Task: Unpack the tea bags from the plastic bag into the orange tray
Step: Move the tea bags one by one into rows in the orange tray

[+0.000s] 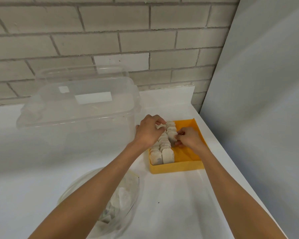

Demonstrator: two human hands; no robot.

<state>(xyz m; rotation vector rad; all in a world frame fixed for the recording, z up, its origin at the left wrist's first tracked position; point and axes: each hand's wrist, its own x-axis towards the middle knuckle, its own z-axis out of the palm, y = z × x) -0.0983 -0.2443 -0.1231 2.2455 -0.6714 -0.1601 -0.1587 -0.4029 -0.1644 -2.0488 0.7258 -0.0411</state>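
Both hands work over the orange tray point(178, 167), close together. The left hand point(150, 131) curls thumb and forefinger onto the far tea bags point(167, 155), and the right hand point(188, 137) pinches one in the right-hand row. The bags stand upright in two rows along the tray's left side. The plastic bag point(126, 195), some bags inside, lies nearer on the white counter point(171, 204), beside a clear plastic box point(76, 118). Behind are a brick wall point(110, 40) and a grey panel point(266, 83).
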